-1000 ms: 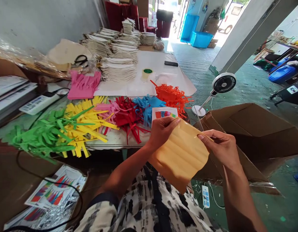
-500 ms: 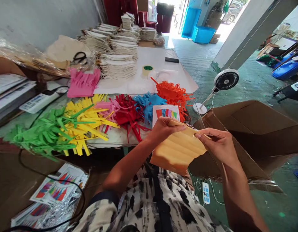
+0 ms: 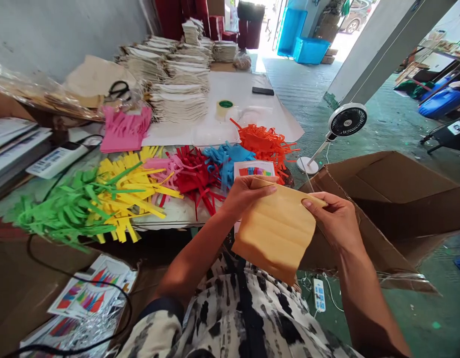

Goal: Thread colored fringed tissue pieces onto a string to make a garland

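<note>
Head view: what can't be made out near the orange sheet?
- Printed card: lower part hidden in head view by the left hand and orange paper sheet.
- Sheet's pinched corner: hidden in head view by the right hand.
- Black flat object: too small in head view to identify.

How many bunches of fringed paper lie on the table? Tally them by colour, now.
Green bunch: 1
Yellow bunch: 1
Light pink bunch: 1
Deep pink bunch: 1
Red bunch: 1
Blue bunch: 1
Orange bunch: 1
Total: 7
</note>
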The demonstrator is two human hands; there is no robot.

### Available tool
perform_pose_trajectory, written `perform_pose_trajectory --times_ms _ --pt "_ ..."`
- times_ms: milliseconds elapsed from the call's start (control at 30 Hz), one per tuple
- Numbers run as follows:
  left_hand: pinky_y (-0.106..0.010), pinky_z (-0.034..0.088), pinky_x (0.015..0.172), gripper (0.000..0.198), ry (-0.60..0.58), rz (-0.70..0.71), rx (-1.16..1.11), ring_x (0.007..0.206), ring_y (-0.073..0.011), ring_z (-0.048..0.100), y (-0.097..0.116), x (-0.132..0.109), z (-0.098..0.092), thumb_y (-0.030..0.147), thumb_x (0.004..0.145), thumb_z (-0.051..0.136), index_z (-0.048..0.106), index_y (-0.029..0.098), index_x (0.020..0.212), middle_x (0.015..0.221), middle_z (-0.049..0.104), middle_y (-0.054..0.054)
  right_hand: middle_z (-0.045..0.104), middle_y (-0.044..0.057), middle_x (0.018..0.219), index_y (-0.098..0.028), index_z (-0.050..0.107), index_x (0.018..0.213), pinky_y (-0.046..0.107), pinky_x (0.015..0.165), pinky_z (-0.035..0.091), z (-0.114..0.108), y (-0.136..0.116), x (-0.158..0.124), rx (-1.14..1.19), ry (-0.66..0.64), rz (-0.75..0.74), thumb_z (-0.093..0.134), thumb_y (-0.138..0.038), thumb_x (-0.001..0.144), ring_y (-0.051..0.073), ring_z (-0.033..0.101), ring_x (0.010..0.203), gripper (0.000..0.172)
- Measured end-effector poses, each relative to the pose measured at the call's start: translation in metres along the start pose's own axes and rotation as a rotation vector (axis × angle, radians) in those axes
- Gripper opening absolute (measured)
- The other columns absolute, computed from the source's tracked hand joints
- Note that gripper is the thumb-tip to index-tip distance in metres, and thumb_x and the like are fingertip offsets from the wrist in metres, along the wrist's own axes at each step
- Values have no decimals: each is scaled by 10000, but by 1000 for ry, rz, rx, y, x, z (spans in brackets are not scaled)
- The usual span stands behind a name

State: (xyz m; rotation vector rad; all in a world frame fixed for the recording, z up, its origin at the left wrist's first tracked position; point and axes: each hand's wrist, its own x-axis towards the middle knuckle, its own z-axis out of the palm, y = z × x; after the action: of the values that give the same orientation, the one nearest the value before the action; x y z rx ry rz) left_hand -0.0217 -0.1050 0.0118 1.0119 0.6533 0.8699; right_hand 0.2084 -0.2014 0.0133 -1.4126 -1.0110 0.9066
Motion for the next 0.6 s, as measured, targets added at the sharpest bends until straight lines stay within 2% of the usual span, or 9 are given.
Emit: perform_pose_trajectory --times_ms 67,200,300,367,467,600 --pt "-248 562 704 479 -20 -8 -40 753 -149 720 -1 0 -3 431 641 997 867 182 1029 933 823 -62 818 5 826 -262 855 882 240 594 551 0 3 2 24 31 -10 974 -413 702 139 698 650 263" --pt "-242 536 652 385 20 20 -57 664 -126 673 -7 0 -3 473 635 993 856 161 816 784 794 -51 829 13 838 -274 865 894 264 590 556 3 3 0 -4 81 -40 958 -418 725 162 725 653 240" --pt "-272 556 688 381 34 59 -37 708 -150 693 -11 -2 -4 475 666 973 875 181 887 832 814 -61 845 21 908 -293 875 949 276 619 577 5 3 -2 -77 105 -100 940 -419 758 177 753 702 238" --pt "-278 564 726 374 21 105 10 766 -166 709 -11 -3 -5 456 706 955 882 188 956 863 823 -65 846 23 915 -298 877 949 283 641 589 5 5 -1 -50 80 -95 940 -427 759 182 759 720 238" --pt "-279 566 756 352 10 149 35 807 -177 718 -11 -5 -6 427 730 943 883 191 984 868 826 -64 840 29 872 -283 873 888 300 631 595 6 7 2 91 10 -8 946 -464 744 190 753 695 243" --pt "-268 547 669 356 86 70 -68 699 -162 698 -12 -3 -7 433 673 966 870 177 902 825 816 -58 833 43 865 -260 867 906 334 629 612 5 9 5 185 -58 62 902 -503 798 218 763 703 268"
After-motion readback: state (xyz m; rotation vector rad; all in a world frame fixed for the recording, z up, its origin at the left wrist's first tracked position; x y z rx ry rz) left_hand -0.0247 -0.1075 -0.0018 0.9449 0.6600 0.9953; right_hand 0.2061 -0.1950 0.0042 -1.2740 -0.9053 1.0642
